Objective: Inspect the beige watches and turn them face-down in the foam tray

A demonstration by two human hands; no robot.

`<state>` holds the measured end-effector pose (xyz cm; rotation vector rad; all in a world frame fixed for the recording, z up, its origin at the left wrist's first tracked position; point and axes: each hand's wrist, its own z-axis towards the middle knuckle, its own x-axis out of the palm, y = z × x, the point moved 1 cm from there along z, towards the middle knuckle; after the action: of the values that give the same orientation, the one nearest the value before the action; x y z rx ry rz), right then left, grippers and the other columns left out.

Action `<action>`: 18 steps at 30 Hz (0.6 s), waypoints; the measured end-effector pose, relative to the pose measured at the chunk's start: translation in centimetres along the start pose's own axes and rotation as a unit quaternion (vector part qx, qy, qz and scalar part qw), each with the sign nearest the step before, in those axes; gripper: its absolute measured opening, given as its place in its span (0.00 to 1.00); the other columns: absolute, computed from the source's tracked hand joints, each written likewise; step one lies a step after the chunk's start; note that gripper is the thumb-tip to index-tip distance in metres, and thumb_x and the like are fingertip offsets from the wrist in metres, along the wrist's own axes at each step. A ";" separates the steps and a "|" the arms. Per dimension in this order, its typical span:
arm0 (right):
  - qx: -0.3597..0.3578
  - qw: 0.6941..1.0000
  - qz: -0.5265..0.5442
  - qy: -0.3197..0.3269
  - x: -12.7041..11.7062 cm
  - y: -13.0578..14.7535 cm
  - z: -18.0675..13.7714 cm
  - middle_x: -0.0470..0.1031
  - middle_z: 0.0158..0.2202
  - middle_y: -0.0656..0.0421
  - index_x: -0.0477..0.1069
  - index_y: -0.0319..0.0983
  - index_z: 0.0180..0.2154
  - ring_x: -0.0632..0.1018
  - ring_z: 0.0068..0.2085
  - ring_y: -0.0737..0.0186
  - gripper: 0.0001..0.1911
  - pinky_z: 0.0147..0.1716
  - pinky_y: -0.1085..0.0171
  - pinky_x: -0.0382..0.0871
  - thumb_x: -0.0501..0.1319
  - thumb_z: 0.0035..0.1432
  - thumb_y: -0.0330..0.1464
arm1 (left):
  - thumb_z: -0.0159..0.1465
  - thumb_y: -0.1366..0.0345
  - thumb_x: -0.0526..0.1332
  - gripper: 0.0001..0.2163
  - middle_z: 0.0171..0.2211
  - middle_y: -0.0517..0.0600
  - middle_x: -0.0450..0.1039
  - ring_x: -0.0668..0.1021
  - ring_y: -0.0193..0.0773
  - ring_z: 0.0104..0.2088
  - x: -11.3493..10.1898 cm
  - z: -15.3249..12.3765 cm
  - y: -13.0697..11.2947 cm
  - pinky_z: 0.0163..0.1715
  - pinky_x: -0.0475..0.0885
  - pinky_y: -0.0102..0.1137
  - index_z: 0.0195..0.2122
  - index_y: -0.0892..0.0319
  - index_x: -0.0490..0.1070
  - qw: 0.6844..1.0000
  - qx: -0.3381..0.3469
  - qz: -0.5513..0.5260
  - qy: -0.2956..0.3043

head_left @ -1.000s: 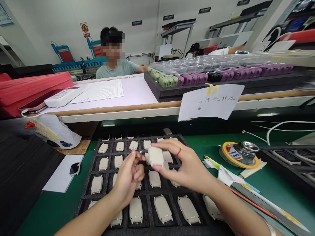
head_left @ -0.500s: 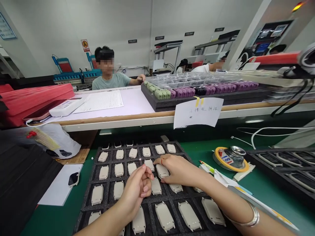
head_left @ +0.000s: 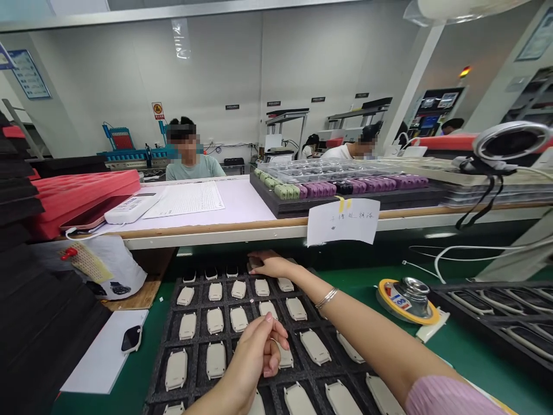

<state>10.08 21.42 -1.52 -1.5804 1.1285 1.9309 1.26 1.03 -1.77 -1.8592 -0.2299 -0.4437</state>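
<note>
"What's the right hand (head_left: pixel 273 265) doing?"
"It's stretched to twelve o'clock, at the far edge of the black tray (head_left: pixel 201 323). Thumb and fingers are closed around a small block (head_left: pixel 254 263), mostly hidden; I can't tell if it's lifted."
"And the left hand (head_left: pixel 264 349)?"
"Over the middle of the tray, fingers loosely curled above the pale watch cases (head_left: pixel 216 360). Whether anything is tucked inside, I can't tell."
"Where are the cases?"
"In rows, in the tray's compartments, on the green counter (head_left: pixel 354 288)."
"Anything beside the tray?"
"At nine o'clock, a watch (head_left: pixel 131 339) with a dark screen, partly on white paper (head_left: pixel 97 360). Between two and three, a yellow tape roll (head_left: pixel 432 316)."
</note>
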 end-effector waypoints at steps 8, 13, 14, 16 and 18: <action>0.024 1.000 -0.004 -0.009 0.7 -4.5 -2.7 0.71 0.55 0.52 0.68 0.39 0.54 0.76 0.50 0.54 0.16 0.48 0.50 0.73 0.60 0.66 0.36 | 0.57 0.43 0.62 0.22 0.25 0.46 0.69 0.60 0.24 0.16 0.1 0.1 0.2 0.17 0.47 0.26 0.29 0.61 0.69 1.000 -0.009 0.014 0.018; 0.003 1.000 -0.002 -0.016 1.4 -2.3 -1.5 0.70 0.56 0.52 0.68 0.39 0.54 0.76 0.51 0.54 0.16 0.49 0.50 0.73 0.59 0.67 0.36 | 0.55 0.41 0.63 0.24 0.24 0.46 0.70 0.61 0.23 0.14 0.1 0.7 0.9 0.15 0.47 0.26 0.28 0.61 0.69 0.999 -0.012 0.027 0.019; -0.010 1.000 -0.002 -0.010 1.5 -1.3 -0.7 0.70 0.56 0.52 0.68 0.40 0.54 0.76 0.51 0.54 0.16 0.49 0.50 0.73 0.59 0.67 0.36 | 0.53 0.39 0.63 0.25 0.23 0.45 0.70 0.60 0.23 0.14 0.1 0.9 1.1 0.14 0.46 0.26 0.28 0.60 0.68 0.999 -0.009 0.030 0.017; -0.041 0.999 -0.006 0.013 1.8 0.8 1.0 0.71 0.55 0.52 0.69 0.39 0.54 0.76 0.50 0.55 0.16 0.49 0.51 0.73 0.59 0.67 0.36 | 0.51 0.37 0.62 0.26 0.23 0.45 0.69 0.60 0.23 0.13 0.0 1.3 1.5 0.13 0.45 0.26 0.27 0.60 0.67 0.999 -0.002 0.036 0.013; -0.061 0.997 -0.015 0.044 2.1 2.7 2.7 0.71 0.54 0.52 0.69 0.39 0.53 0.76 0.50 0.55 0.15 0.48 0.51 0.73 0.60 0.66 0.36 | 0.50 0.36 0.62 0.27 0.22 0.45 0.69 0.59 0.23 0.13 -0.1 1.5 1.7 0.13 0.45 0.26 0.27 0.59 0.67 0.999 0.005 0.041 0.012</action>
<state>5.83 21.50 -2.53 -1.7522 1.0328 1.9601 2.10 1.91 -3.65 -1.8458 -0.1386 -0.4062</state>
